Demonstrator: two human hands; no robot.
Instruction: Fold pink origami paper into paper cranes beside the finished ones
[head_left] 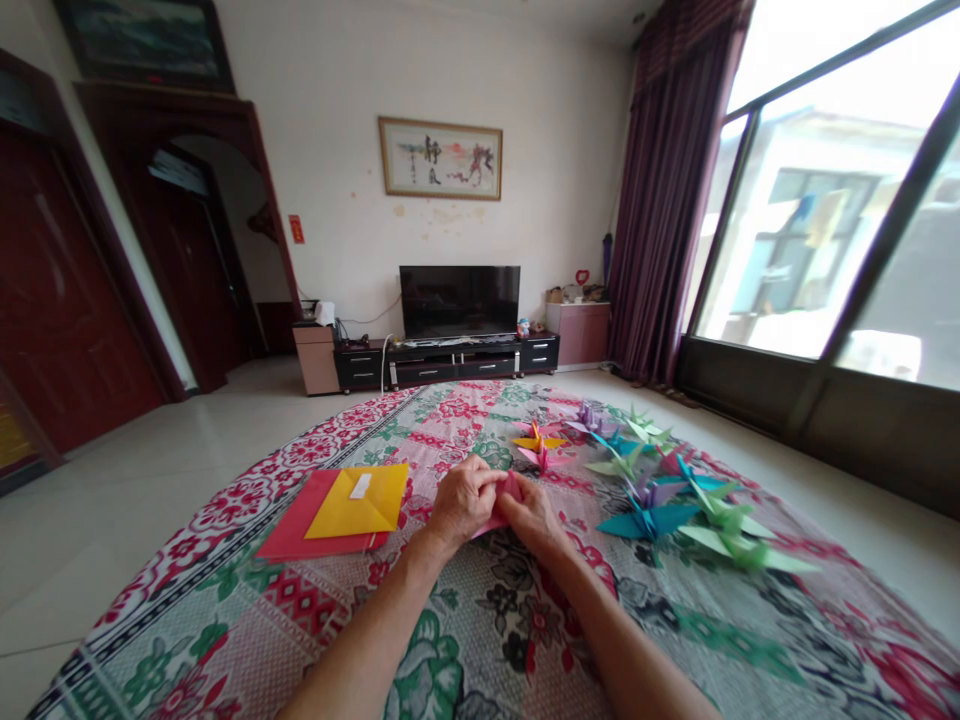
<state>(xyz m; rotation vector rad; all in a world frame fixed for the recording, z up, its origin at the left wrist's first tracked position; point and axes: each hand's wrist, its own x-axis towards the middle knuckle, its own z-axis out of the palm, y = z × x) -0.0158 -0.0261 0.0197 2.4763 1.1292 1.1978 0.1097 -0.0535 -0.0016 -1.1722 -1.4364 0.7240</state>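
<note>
A small piece of folded pink paper is between my two hands above the patterned cloth. My left hand is closed, its fingers pinching the paper's left and upper edge. From the other side my right hand grips the same paper, thumb pressed on its face. Much of the paper is hidden by the fingers. Just beyond my hands stand a small pink paper crane and a yellow-orange paper crane.
Left of my hands lie a yellow paper square and red paper beneath it. Several paper cranes, including a blue crane and a green crane, spread over the right side of the floral tablecloth. A television stands beyond.
</note>
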